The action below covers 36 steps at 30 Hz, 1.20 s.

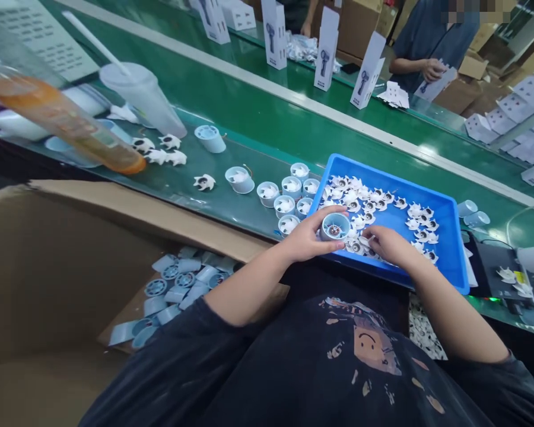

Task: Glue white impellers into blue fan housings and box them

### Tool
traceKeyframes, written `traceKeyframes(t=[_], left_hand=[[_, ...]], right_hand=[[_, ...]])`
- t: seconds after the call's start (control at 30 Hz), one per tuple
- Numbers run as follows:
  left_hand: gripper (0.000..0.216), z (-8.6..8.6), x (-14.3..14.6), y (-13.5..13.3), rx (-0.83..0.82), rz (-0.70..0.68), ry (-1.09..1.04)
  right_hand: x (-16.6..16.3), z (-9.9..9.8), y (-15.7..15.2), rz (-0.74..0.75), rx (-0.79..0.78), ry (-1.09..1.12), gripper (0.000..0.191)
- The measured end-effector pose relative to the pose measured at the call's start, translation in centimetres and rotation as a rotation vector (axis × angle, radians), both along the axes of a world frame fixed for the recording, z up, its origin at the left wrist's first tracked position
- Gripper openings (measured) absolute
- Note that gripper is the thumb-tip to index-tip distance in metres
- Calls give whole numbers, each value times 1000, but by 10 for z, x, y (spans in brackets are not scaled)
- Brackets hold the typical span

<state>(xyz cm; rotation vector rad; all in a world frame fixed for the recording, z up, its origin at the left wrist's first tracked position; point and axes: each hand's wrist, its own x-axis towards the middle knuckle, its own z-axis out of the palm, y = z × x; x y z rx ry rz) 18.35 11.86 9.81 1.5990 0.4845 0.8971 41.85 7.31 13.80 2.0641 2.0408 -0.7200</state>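
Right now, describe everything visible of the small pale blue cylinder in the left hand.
The pale blue cylinder is a short, open-topped round shell with a thin wall, and looks like plastic. Inside sits a dark, brownish core, seemingly a motor. It stands mouth-up, tilted slightly toward the camera, over the near left part of the blue tray. The left hand grips its wall with thumb and fingers. The right hand lies close beside it, on white impellers.

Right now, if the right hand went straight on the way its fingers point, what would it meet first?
Probably the small white plastic fan wheels in the blue plastic tray, just ahead of the right hand; it may already touch them. Beyond them is the pale blue round housing in the left hand.
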Motion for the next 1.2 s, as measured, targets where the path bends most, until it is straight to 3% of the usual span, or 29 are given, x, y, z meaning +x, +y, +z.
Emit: traceKeyframes(t=[0.2, 0.3, 0.4, 0.53, 0.63, 0.73, 0.93, 1.03, 1.13, 1.2], left_hand=[[72, -10, -5, 0, -92, 46, 2], [71, -10, -6, 1, -62, 79, 48], [63, -2, -7, -4, 73, 123, 195], [56, 10, -4, -19, 445, 116, 426], [53, 14, 1, -31, 699, 98, 500], [45, 14, 5, -39, 847, 129, 477], [39, 18, 11, -55, 903, 238, 368], [42, 22, 16, -57, 883, 126, 394], [48, 32, 17, -38, 902, -59, 503], [54, 43, 14, -7, 903, -35, 612]], right_hand=[[6, -4, 8, -30, -123, 138, 16], [7, -5, 5, -54, -103, 215, 14], [0, -1, -8, -95, 82, 281, 18], [-22, 14, -39, -16, 331, 395, 30], [-40, 20, -60, 93, 443, 421, 26], [-48, 17, -66, 118, 534, 407, 19], [-45, 9, -61, 184, 650, 515, 8], [-40, 4, -65, 164, 733, 539, 7], [-25, -4, -78, 145, 834, 541, 15], [-8, -8, -94, 123, 909, 538, 24]])
